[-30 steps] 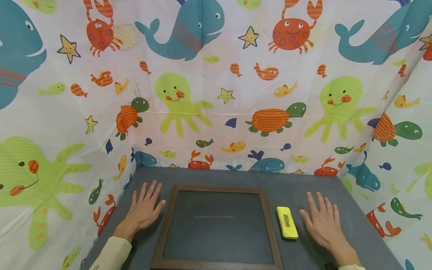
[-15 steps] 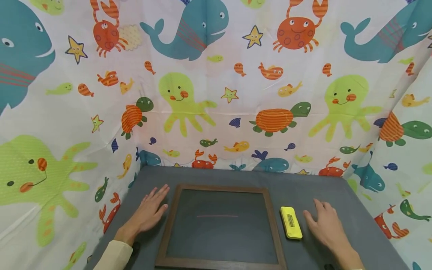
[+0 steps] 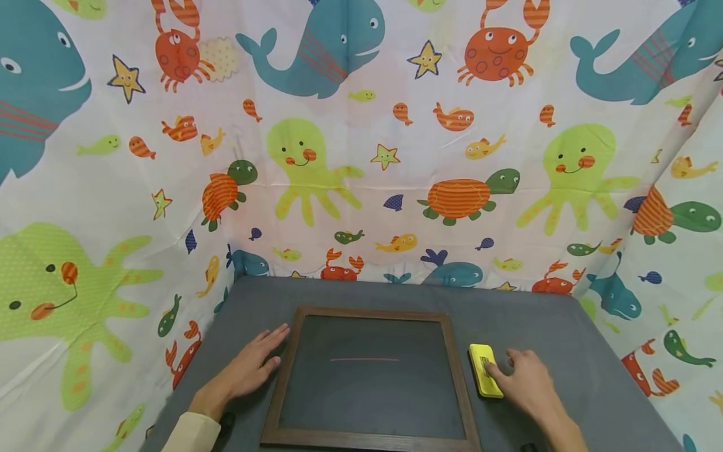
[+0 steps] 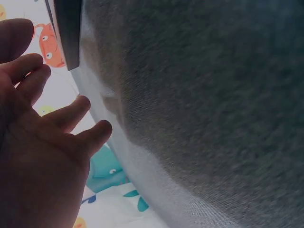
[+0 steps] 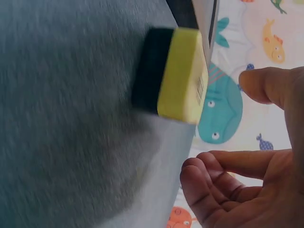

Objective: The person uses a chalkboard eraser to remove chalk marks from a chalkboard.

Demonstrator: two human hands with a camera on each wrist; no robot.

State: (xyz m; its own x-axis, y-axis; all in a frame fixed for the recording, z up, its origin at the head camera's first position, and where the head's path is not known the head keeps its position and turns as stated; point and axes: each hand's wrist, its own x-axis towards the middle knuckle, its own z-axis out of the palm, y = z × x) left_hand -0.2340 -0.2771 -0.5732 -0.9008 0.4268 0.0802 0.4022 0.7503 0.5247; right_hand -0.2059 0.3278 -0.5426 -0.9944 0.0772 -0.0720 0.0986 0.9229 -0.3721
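Observation:
A small chalkboard (image 3: 367, 395) with a brown wooden frame lies on the grey table, a thin reddish chalk line (image 3: 364, 360) drawn across it. To its right is a yellow board eraser (image 3: 480, 358), whose dark underside shows in the right wrist view. My right hand (image 3: 525, 380) hovers beside the eraser, its thumb overlapping it in the head view. In the right wrist view a gap separates the thumb and bent fingers (image 5: 204, 190) from the eraser. My left hand (image 3: 248, 367) is near the frame's left side, fingers extended, holding nothing.
The grey table (image 3: 503, 307) is enclosed at the back and both sides by a white curtain (image 3: 350, 188) printed with sea animals. A dark band (image 3: 227, 422) shows at my left wrist, beside a cream sleeve (image 3: 194, 433).
My right hand has moved left to the eraser, and its fingers have bent from flat. My left hand has turned and shifted slightly toward the board's frame. Board and eraser stay put.

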